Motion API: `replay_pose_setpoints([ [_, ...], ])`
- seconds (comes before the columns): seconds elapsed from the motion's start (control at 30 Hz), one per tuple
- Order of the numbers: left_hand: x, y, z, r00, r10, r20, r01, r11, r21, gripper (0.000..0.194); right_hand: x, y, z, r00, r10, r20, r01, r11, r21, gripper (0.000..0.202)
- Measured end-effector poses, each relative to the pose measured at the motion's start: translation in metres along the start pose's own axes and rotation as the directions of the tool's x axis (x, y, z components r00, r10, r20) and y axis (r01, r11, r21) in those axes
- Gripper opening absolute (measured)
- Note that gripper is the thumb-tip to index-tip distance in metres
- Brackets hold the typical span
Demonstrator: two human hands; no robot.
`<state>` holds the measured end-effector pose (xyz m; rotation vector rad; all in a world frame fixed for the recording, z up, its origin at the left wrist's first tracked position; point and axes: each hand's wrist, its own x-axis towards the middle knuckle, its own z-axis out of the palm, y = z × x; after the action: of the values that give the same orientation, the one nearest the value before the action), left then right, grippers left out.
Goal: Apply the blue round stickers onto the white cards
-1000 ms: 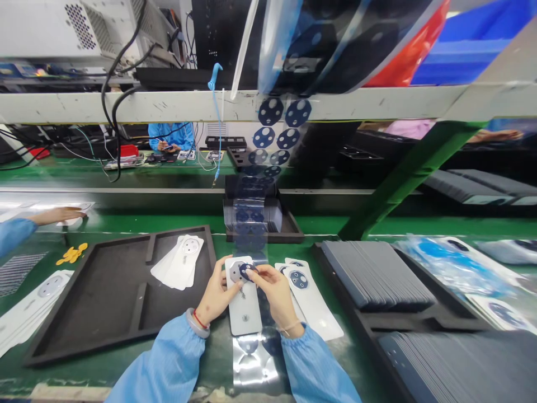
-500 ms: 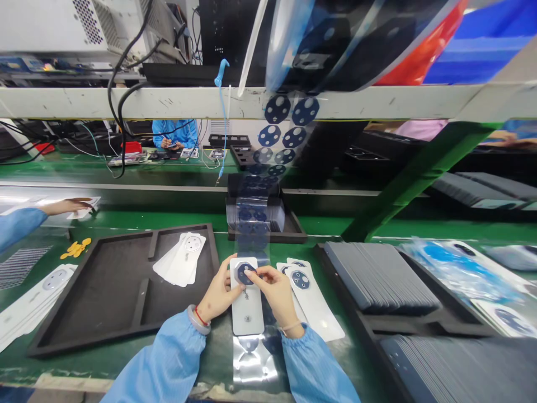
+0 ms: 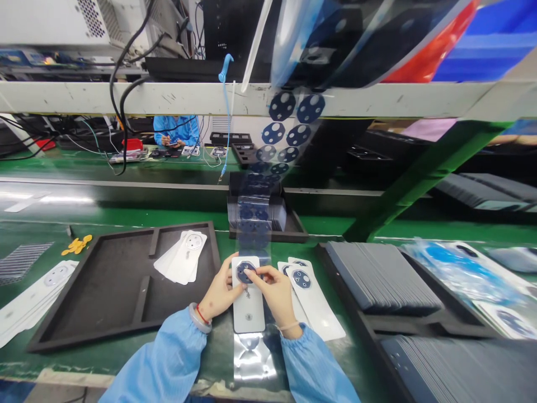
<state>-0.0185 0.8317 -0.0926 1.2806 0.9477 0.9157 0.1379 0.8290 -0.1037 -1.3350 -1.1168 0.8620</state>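
White and smooth, the panel (image 3: pixel 249 313) is in the near middle of the scene, over a clear film strip (image 3: pixel 254 358); I cannot tell whether it rests on that strip. I have the left hand (image 3: pixel 220 288) in a narrow grip on the panel's left edge, thumb along its face. The right hand (image 3: pixel 274 288) bunches its fingertips on the dark disc (image 3: pixel 240 272) at the panel's far end, and whether that grip pinches the disc or only presses it I cannot tell.

Steadiness on the left matters most here, I judge: a panel that swings would set the disc askew. I would square the disc by its holes first, then press lightly and evenly, without dragging a fingertip across it. My right wrist wants some care too, since the finished-looking panels (image 3: pixel 321 313) lie just to its right on the table (image 3: pixel 220 350), and a careless sleeve could nudge them.
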Motion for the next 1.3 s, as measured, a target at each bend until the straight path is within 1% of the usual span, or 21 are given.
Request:
replay_pose_setpoints([
  [0.23,-0.0002,-0.0014,-0.0002,1.000,0.011,0.005,-0.011,1.000,0.004,0.080,-0.0013,0.0001,0.0024,1.000,-0.003,-0.020,0.003,1.000,-0.009,0.039],
  [0.57,-0.0003,-0.0026,0.0004,1.000,0.011,0.004,-0.011,1.000,-0.015,0.081,-0.0018,-0.0002,0.0032,0.999,-0.009,-0.031,0.009,1.000,-0.022,0.036],
  [0.83,-0.0013,0.0013,0.0021,1.000,-0.009,-0.004,0.009,1.000,-0.018,0.084,-0.0034,-0.0018,0.0041,1.000,0.004,-0.030,-0.005,0.999,-0.033,0.033],
  [1.07,-0.0008,0.0003,0.0005,1.000,0.006,0.018,-0.006,1.000,0.018,0.082,-0.0034,0.0031,0.0042,0.999,-0.023,-0.044,0.020,0.998,-0.054,0.034],
  [1.3,-0.0012,-0.0006,0.0000,1.000,0.002,-0.001,-0.002,0.999,0.051,0.083,-0.0035,0.0016,0.0052,0.999,-0.008,-0.040,0.007,1.000,-0.024,0.037],
])
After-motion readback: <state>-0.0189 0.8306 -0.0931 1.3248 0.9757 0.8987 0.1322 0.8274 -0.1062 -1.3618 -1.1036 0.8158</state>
